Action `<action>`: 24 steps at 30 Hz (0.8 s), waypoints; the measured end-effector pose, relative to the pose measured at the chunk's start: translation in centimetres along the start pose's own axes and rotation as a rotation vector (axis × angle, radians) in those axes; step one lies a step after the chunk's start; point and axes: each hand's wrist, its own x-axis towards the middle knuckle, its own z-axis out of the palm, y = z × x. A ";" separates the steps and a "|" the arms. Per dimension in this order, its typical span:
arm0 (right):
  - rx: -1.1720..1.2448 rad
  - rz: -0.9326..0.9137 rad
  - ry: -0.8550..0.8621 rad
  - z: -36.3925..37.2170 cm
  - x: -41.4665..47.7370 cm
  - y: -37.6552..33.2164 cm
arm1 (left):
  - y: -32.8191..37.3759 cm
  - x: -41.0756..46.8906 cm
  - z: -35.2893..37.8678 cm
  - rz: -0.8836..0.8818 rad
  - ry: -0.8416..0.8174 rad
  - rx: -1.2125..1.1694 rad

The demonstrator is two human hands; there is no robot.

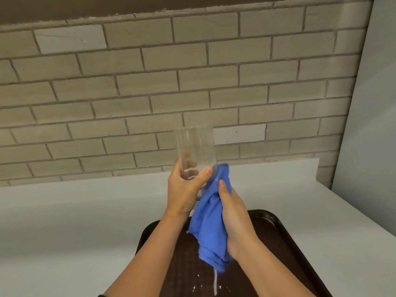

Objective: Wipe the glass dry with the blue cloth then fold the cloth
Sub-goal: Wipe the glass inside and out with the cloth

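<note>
A clear drinking glass [196,144] is held upright in the air above the counter, rim up. My left hand [186,185] is wrapped around its lower half, thumb across the front. The blue cloth [211,224] hangs bunched in my right hand [233,219], and its top end presses against the lower right side of the glass. The rest of the cloth droops down over the tray, with a white tag dangling from its bottom end.
A dark brown tray [276,236] lies on the white counter [75,221] right below my hands, with small white specks on it. A brick wall [150,93] rises behind the counter, and a pale panel [372,103] stands at the right.
</note>
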 end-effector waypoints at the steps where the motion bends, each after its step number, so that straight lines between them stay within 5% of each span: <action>1: -0.073 -0.064 -0.008 0.0 0.1 -0.4 | 0.0 -0.1 -0.1 -0.039 -0.037 -0.048; 8: -0.398 -0.532 -0.112 1.1 1.6 -4.6 | -0.1 -0.3 -0.2 -0.308 -0.234 -0.389; 17: -1.017 -0.948 -0.210 2.2 3.9 -8.6 | -0.9 -0.1 -0.2 -0.256 -0.224 -0.287; 19: -0.980 -0.925 -0.241 1.9 4.4 -8.3 | -0.9 -0.3 -0.2 -0.281 -0.269 -0.336; 24: -0.328 -0.450 -0.044 1.7 5.0 -8.3 | -0.1 -0.5 -0.1 -0.346 -0.318 -0.435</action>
